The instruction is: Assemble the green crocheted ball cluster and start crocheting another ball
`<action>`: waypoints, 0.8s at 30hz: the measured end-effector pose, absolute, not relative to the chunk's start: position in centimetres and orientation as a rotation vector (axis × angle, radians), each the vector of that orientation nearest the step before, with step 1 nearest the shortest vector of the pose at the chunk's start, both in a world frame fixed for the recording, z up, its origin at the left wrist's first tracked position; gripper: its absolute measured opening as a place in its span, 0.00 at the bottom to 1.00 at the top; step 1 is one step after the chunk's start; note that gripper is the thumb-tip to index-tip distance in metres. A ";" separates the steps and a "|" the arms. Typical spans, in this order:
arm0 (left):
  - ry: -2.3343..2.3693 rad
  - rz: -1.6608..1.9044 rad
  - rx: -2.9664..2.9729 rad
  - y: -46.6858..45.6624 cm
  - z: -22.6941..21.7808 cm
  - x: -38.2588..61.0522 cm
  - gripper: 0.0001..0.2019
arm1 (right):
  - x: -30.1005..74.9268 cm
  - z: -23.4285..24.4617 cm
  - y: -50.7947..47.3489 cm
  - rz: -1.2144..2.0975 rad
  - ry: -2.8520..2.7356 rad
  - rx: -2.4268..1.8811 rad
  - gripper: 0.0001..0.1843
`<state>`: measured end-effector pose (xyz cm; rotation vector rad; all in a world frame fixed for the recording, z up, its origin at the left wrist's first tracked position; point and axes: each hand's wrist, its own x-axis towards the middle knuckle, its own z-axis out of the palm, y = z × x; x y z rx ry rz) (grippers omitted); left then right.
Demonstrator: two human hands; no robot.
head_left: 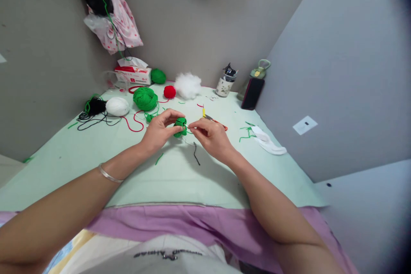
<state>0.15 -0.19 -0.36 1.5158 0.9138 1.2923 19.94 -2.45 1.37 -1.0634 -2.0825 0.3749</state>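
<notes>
My left hand [159, 129] is curled around a small green crocheted piece [180, 127], held just above the pale green table [96, 154]. My right hand [210, 135] pinches a thin needle or hook at the right side of that piece; the tool is too small to name. Green yarn runs from the piece back toward a large green yarn ball [145, 98]. A short black thread [195, 153] lies on the table below my hands. A bangle circles my left wrist.
Behind my hands lie a white yarn ball [117, 106], black yarn [95, 106], a red ball [169, 91], white stuffing [188, 85], a tissue box [133, 75], orange-handled scissors [215, 120], a cup of tools [224, 84], a phone [252, 93] and a white cloth [268, 142]. Grey walls close in behind and right.
</notes>
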 end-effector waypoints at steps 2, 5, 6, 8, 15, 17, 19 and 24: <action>0.912 1.293 1.528 -0.2 -0.4 0.1 0.15 | 19.9 1.3 -2.4 0.371 -2.090 -1.059 0.09; 0.899 1.282 1.525 -0.2 -0.5 0.1 0.14 | 19.8 1.2 -2.4 0.387 -2.078 -1.050 0.09; 0.892 1.276 1.515 -0.2 -0.5 0.1 0.14 | 19.8 1.2 -2.4 0.399 -2.070 -1.048 0.08; 0.885 1.257 1.487 -0.3 -0.4 0.2 0.14 | 19.7 1.0 -2.4 0.426 -2.054 -1.042 0.07; 0.896 1.235 1.408 -0.6 0.1 0.4 0.14 | 19.5 0.8 -2.0 0.492 -2.000 -1.021 0.06; 0.897 1.227 1.408 -0.6 0.2 0.3 0.15 | 19.7 0.9 -1.8 0.522 -1.992 -0.997 0.06; 0.892 1.201 1.421 -0.6 0.3 0.2 0.15 | 20.2 1.2 -1.6 0.544 -2.012 -0.955 0.06; 0.872 1.096 1.466 -0.5 0.4 -0.1 0.17 | 21.3 1.7 -1.1 0.645 -2.055 -0.884 0.07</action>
